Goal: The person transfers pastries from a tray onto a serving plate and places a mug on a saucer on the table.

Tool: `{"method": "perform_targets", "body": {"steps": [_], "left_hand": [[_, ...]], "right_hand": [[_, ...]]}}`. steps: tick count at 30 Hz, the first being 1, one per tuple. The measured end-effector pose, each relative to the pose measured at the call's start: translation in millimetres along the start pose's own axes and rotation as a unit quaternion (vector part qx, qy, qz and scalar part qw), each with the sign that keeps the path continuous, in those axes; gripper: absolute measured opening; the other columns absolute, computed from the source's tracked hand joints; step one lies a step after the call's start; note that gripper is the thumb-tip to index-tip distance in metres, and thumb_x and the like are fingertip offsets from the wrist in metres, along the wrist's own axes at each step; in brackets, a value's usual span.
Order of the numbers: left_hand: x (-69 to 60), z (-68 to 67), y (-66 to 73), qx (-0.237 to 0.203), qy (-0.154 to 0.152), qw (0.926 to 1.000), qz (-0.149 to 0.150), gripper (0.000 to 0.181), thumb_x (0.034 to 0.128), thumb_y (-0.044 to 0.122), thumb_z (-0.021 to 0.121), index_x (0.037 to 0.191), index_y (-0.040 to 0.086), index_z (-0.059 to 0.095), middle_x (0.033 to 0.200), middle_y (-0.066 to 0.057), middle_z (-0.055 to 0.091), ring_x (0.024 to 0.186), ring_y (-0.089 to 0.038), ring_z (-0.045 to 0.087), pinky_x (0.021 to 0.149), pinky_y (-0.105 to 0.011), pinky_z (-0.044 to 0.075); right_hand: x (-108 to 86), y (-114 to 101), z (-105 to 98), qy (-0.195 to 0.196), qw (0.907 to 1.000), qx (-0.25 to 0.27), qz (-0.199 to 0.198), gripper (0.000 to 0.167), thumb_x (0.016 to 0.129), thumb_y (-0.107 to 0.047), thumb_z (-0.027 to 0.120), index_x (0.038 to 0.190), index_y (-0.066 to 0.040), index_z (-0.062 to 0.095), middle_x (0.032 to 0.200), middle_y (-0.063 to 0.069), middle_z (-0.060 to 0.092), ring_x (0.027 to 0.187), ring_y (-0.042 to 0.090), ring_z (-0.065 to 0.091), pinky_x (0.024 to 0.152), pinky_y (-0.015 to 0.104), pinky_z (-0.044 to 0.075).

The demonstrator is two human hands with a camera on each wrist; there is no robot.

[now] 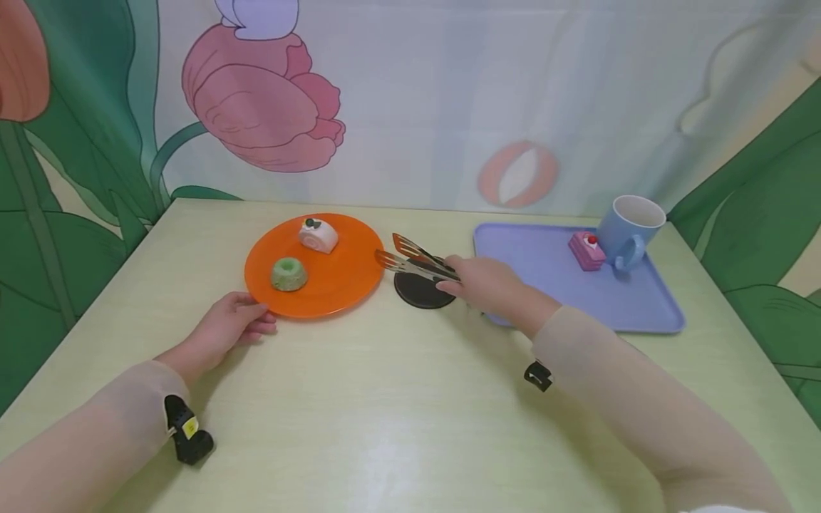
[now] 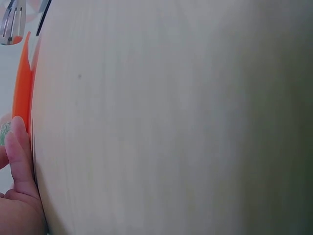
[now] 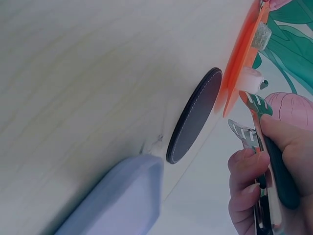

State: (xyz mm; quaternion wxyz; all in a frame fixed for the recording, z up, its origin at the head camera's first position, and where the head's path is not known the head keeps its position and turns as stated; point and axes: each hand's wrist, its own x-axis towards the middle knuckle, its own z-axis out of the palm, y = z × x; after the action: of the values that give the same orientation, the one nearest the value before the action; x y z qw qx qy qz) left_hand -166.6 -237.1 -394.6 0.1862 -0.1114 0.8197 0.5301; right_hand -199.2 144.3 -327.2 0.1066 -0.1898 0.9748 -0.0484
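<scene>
Head view: tongs point(image 1: 420, 268), grasped by the outstretched right hand point(image 1: 490, 286), overhang a black disc point(image 1: 423, 296); the left hand point(image 1: 229, 319) touches an orange plate point(image 1: 343, 285) at near left, pinching or not I cannot tell. The plate holds a green cake point(image 1: 288, 276) and pink roll point(image 1: 319, 238); the right-hand tray point(image 1: 616, 308), a cake slice point(image 1: 586, 254) and mug point(image 1: 618, 231).

Plate point(image 1: 346, 280): left of centre, bearing roll point(image 1: 318, 239), green cake point(image 1: 288, 276)
Left hand point(image 1: 229, 324): touches its lower-left rim
Right hand point(image 1: 489, 281): right of centre, grips tongs point(image 1: 420, 268) above coaster point(image 1: 425, 295)
Tray point(image 1: 532, 267): right, bearing pink cake point(image 1: 586, 253), mug point(image 1: 625, 226)
</scene>
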Motion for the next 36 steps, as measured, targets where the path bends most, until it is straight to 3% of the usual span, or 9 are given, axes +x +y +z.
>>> {"method": "perform_targets", "body": {"steps": [12,17,24,32,36], "left_hand": [[0.6,-0.5,-1.2,-0.003,-0.006,1.0000,0.006,0.055,0.0995,0.033,0.043,0.137,-0.002,0.024,0.113,-0.014,0.058,0.090,-0.012,0.064,0.077,-0.019,0.051],[0.3,-0.8,-1.0,-0.001,-0.004,1.0000,0.007,0.054,0.0997,0.033,0.042,0.137,-0.002,0.024,0.114,-0.015,0.058,0.091,-0.012,0.064,0.078,-0.020,0.051],[-1.6,-0.8,-1.5,-0.002,-0.006,1.0000,0.006,0.054,0.0999,0.032,0.042,0.138,-0.002,0.023,0.114,-0.015,0.057,0.091,-0.012,0.064,0.078,-0.019,0.051],[-2.4,-0.4,-0.6,0.001,-0.007,0.9999,0.009,0.055,0.0996,0.033,0.042,0.137,-0.002,0.024,0.114,-0.014,0.058,0.091,-0.012,0.064,0.077,-0.019,0.051],[-2.6,-0.8,-0.1,0.003,-0.008,0.9999,0.012,0.054,0.0999,0.033,0.042,0.137,-0.002,0.024,0.115,-0.015,0.058,0.091,-0.012,0.064,0.077,-0.019,0.050]], "right_hand": [[-18.5,22,1,0.026,0.9994,0.024,0.000,0.042,0.095,-0.039,0.052,0.120,-0.006,0.053,0.087,0.006,0.061,0.083,0.026,0.060,0.073,0.046,0.049],[-25.8,28,1,0.030,0.9992,0.027,-0.004,0.045,0.095,-0.038,0.052,0.124,-0.003,0.051,0.091,0.009,0.063,0.089,0.030,0.061,0.077,0.048,0.049],[-32.8,36,5,0.024,0.9991,0.034,-0.007,0.036,0.094,-0.036,0.054,0.113,-0.005,0.053,0.077,0.004,0.057,0.072,0.023,0.055,0.065,0.043,0.047],[-43.9,43,5,0.018,0.9995,0.026,-0.007,0.044,0.094,-0.035,0.054,0.124,-0.003,0.050,0.084,0.006,0.062,0.077,0.024,0.059,0.070,0.045,0.049],[-46.4,45,5,0.019,0.9995,0.023,-0.011,0.042,0.094,-0.035,0.054,0.122,-0.004,0.051,0.078,0.003,0.060,0.072,0.022,0.057,0.066,0.044,0.048]]}}
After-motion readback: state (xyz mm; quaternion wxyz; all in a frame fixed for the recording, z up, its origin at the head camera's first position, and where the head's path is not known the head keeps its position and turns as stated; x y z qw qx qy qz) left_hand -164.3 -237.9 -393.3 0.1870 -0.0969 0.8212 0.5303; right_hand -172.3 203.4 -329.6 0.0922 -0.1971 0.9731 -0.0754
